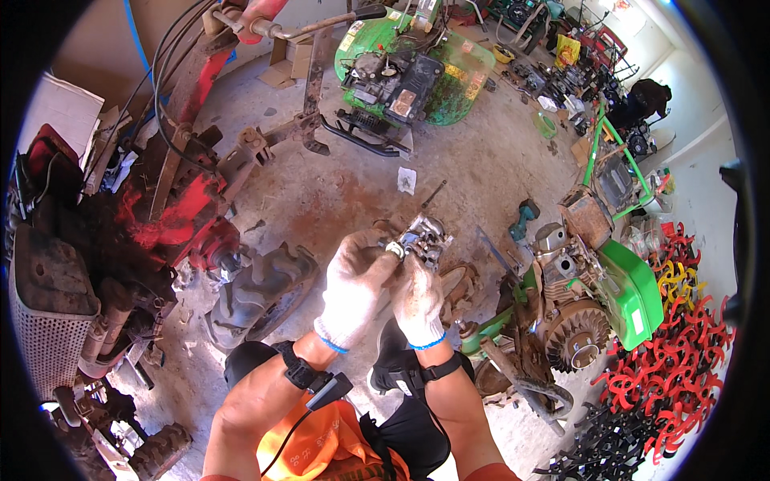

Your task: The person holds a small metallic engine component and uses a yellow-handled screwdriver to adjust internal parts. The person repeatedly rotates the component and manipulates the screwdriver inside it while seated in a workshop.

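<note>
Both hands wear whitish knit gloves with blue cuffs and meet in front of me. My left hand (353, 276) is closed, its thumb and fingers pinching the near left side of a small silver metal part that looks like a carburetor (427, 237). From below, my right hand (419, 293) grips the same part with closed fingers. A thin dark rod (434, 195) shows just beyond the carburetor; whether it is joined to it, I cannot tell. The fingertips partly hide the carburetor's near side.
A bare engine (565, 297) with a green tank (630, 293) stands at the right, near red tiller blades (666, 369). Red machinery (180, 208) and a tire (269, 293) are left. Ahead sits a green machine (409, 72). A teal power tool (524, 219) lies on the floor.
</note>
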Available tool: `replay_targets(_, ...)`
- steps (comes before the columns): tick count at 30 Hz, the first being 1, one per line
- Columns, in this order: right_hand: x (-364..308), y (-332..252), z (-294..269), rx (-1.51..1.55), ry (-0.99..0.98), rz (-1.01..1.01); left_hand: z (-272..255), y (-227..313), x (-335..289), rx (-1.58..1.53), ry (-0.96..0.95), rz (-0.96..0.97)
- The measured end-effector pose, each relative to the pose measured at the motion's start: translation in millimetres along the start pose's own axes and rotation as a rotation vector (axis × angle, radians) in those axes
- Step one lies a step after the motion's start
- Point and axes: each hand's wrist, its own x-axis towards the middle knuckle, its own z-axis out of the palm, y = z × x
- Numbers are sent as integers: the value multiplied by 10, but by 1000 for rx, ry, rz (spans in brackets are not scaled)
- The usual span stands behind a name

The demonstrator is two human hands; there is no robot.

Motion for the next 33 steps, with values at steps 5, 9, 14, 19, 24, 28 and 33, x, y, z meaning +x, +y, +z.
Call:
replay_targets(5, -60, -93, 43, 1029, -72, 343, 24, -17, -17, 15, 45, -11)
replay_targets(9, -53, -118, 36, 820, -23, 402, 13, 2, -37, 28, 0, 30)
replay_targets(14, -35, -196, 29, 847, -45, 348, -45, 13, -14, 118, -75, 64)
replay_targets(19, -17, -261, 38, 882, -20, 353, -98, 60, 23, 380, -95, 264)
replay_targets(24, -34, -160, -8, 754, 1, 372, -185, 213, 15, 831, -172, 497)
replay_targets(28, -45, -47, -7, 805, 0, 376, -250, 309, 69, 1035, -245, 578)
replay_targets(33, -18, 103, 64, 965, 22, 355, -255, 313, 60, 1023, -217, 595)
